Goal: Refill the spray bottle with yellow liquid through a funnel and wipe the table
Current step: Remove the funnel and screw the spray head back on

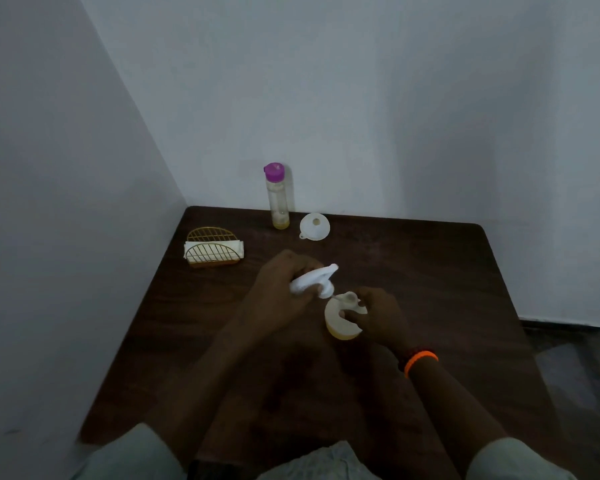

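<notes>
A dim room corner with pale walls meets behind a dark wooden desk (413, 271). Near the middle of the desk, the left hand (278, 292) is curled around a white spray head (314, 280), holding it tilted just to the left of the bottle's open neck; the two look apart, though blur makes contact hard to judge. The right hand (378, 317), with an orange band (420, 362) on its wrist, grips the small spray bottle (340, 322), which stands upright on the desk with a thin layer of yellow liquid at its bottom. At the far edge, against the wall, stands a tall clear bottle (278, 199) with a purple cap and a little yellow liquid inside. Just to its right a white funnel (314, 226) lies on the desk. To the far left sits a gold wire holder (212, 249) with white napkins in it. Pale sleeves show at the near edge.
</notes>
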